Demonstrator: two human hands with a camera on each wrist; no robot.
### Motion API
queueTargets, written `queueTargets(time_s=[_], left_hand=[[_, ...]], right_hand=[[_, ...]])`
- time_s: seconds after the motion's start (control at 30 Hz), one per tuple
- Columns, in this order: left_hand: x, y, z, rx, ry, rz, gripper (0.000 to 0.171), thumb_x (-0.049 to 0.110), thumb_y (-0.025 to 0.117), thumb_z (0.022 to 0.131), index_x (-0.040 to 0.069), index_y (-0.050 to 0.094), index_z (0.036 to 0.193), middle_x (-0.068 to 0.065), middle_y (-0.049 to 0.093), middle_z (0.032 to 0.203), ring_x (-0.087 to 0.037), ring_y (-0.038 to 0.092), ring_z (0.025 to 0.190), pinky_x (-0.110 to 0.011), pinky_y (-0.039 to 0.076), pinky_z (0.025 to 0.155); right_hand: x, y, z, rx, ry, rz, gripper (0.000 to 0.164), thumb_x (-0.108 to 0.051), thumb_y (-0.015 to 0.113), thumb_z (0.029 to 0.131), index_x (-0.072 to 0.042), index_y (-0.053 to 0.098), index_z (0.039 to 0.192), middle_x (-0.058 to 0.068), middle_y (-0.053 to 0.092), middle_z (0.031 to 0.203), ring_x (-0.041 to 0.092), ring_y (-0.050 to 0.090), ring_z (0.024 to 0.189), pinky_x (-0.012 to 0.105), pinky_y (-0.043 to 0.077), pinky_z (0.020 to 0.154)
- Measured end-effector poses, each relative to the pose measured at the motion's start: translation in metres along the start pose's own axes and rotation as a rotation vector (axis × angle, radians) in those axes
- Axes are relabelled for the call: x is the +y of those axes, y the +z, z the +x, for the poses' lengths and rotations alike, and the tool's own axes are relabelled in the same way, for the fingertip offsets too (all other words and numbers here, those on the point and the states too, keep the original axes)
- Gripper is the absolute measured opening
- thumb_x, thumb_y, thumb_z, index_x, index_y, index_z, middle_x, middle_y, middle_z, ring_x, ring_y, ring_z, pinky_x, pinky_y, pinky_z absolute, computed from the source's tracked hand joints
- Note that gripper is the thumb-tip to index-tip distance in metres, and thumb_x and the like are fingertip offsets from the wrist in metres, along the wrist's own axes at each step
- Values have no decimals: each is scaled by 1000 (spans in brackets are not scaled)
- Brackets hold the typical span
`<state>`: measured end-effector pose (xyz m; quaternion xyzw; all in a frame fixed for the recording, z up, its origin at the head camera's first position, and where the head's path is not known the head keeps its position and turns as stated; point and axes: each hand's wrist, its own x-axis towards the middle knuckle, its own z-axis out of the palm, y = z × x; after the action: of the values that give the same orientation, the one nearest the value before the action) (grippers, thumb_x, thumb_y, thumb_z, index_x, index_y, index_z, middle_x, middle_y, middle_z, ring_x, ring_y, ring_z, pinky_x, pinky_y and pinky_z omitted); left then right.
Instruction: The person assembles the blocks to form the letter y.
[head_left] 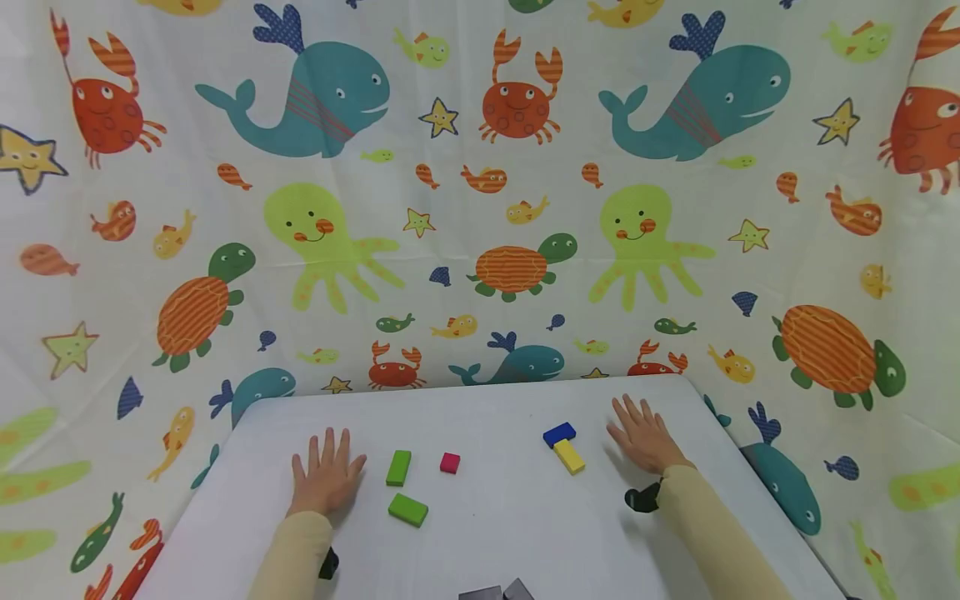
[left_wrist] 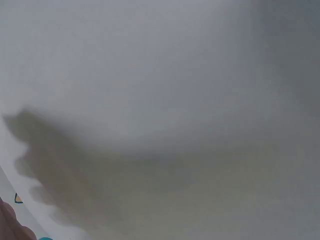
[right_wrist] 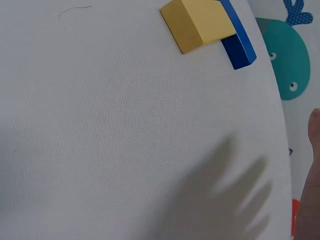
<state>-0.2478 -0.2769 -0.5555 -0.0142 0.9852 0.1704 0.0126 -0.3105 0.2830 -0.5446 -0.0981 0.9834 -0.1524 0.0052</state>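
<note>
My left hand (head_left: 327, 477) is spread flat over the left side of the white table, fingers straight, holding nothing. To its right lie two green blocks (head_left: 399, 468) and a small red block (head_left: 450, 463). On the right side, my right hand (head_left: 647, 437) has its fingers spread and holds nothing. A yellow block (head_left: 569, 457) and a blue block (head_left: 559, 433) lie end to side, left of that hand; the right wrist view shows the yellow block (right_wrist: 200, 25) against the blue block (right_wrist: 240, 47). The left wrist view holds mostly table surface and the hand's shadow.
Two grey blocks (head_left: 482, 593) sit at the near edge of the white table (head_left: 510, 533), partly cut off by the frame. A cloth printed with sea animals (head_left: 450, 208) hangs behind the table and down both sides.
</note>
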Motion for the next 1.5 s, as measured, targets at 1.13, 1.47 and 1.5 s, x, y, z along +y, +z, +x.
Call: queueTargets(time_s=[1.13,1.47,1.5], left_hand=[[137,45,31,76,348,-135,24,14,73,88,0,73,108,-13,65,102,-30,62,97,-45,50,91],[134,50,32,21,372,-175,16,17,75,87,5,77,97,-5,63,91,-21,60,86,-41,52,84],[134,50,32,2,377,-186,17,18,75,87,5,77,98,-4,63,92,-21,59,86,-41,52,84]], right_hand=[[-43,45,-12,49,-242,259,28,-25,73,89,-13,72,114,2,62,116,24,60,110,46,48,95],[-51,43,-13,-29,-234,325,38,-24,75,87,-9,69,121,6,58,126,30,56,117,50,46,98],[-52,43,-14,-37,-240,324,40,-25,75,87,-9,68,123,7,57,128,31,55,118,51,45,98]])
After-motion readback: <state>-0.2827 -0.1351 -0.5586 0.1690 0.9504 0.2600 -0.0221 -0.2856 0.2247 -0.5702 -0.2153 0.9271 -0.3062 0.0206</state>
